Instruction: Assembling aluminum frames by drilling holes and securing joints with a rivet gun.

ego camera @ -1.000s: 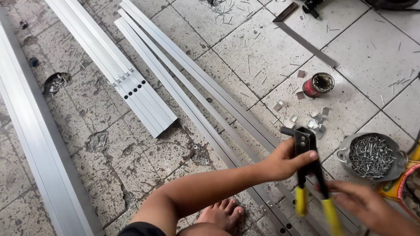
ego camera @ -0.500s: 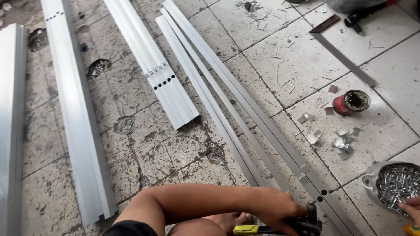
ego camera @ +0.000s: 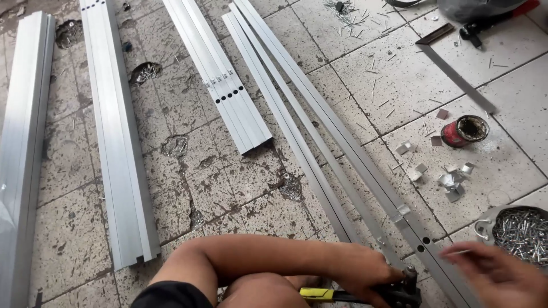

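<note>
Rivet tool, yellow-handled, now lies low at the bottom edge with its head pressed onto the long aluminium rail on the floor; a second ago it stood upright, clear of the rail. Left hand is clenched on the tool. Right hand, off the handles, pinches a thin rivet beside the bowl of rivets, so riveting looks under way.

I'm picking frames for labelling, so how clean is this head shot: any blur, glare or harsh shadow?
Head view: even daylight, no harsh shadows; the floor tiles and aluminium rails are sharp, with mild sheen only. The right hand is motion-blurred; the left hand on the rivet tool is slightly soft and cut by the frame edge.
</note>
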